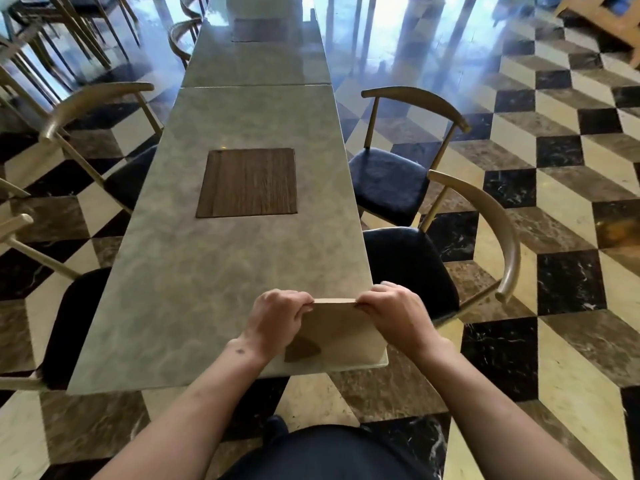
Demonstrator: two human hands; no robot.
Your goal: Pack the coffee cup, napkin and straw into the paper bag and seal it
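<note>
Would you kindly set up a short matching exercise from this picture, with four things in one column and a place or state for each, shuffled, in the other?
Things:
1. paper bag
2. wooden inlay
3. left hand
4. right hand

Places or states:
A. set flush in the middle of the table
B. pinches the bag's top edge at its right end
C. stands at the table's near right corner, held at its top
D. pinches the bag's top edge at its left end

Pairs: 1-C, 2-A, 3-D, 4-B

Paper bag [341, 329] on table [214, 271] corner
</note>
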